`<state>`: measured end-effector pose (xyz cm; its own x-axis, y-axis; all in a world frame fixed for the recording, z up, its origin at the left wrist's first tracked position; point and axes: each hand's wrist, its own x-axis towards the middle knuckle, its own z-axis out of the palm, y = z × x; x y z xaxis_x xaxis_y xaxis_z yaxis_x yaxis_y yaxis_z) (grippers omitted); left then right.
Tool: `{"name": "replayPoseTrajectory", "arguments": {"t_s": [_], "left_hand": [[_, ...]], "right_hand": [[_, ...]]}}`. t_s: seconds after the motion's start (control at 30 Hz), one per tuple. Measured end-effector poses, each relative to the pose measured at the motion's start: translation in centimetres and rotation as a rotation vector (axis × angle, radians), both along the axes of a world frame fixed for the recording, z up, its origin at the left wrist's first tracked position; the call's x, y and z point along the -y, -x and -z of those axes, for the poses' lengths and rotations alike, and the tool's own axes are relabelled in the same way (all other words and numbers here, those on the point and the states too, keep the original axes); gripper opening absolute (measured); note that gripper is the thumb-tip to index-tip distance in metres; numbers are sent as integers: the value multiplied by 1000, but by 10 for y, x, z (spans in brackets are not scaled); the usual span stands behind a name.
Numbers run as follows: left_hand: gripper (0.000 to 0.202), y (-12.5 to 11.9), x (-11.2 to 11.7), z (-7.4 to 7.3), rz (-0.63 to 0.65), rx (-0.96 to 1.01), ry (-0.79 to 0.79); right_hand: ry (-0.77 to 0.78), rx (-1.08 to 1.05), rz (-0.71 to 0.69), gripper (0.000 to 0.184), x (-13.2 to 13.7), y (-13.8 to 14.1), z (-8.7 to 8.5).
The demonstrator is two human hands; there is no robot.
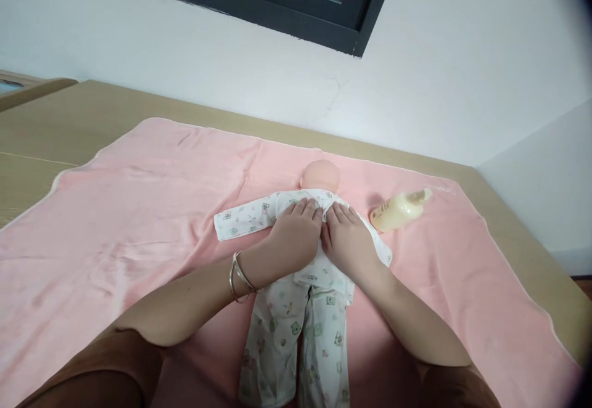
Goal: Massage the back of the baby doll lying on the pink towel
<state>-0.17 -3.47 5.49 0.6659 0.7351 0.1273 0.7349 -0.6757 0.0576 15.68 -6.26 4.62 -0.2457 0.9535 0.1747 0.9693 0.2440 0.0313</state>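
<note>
A baby doll (320, 175) lies on its back, its rounded head toward the wall. It wears a white printed top (247, 217) and matching trousers (277, 340). My left hand (298, 232) rests flat on the chest of the top, fingers stretched toward the neckline. Beside it my right hand (349, 238) lies the same way, fingers extended, the two hands nearly touching at the middle. Neither hand visibly grips the cloth. One sleeve reaches out to the left; the other is partly covered by my right arm. Two silver bangles circle my left wrist.
A pink blanket (185, 186) with some wrinkles spreads under the doll over a wooden table (124, 103). To the right of the doll, a cream-coloured pump bottle (400, 211) lies on the blanket. Behind stand a white wall (416, 87) and a dark window frame (277, 10).
</note>
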Motion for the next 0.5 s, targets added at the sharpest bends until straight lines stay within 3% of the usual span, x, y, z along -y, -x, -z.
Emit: {"name": "replayPoseTrajectory", "arguments": {"t_s": [0.2, 0.33, 0.5], "left_hand": [[48, 3, -7, -2, -3, 42, -17], [41, 1, -26, 3, -106, 106, 4], [32, 1, -40, 9, -152, 189, 6]], "right_hand": [[15, -53, -3, 41, -1, -6, -8], [59, -112, 78, 55, -19, -13, -4], [71, -176, 44, 57, -34, -19, 3]]}}
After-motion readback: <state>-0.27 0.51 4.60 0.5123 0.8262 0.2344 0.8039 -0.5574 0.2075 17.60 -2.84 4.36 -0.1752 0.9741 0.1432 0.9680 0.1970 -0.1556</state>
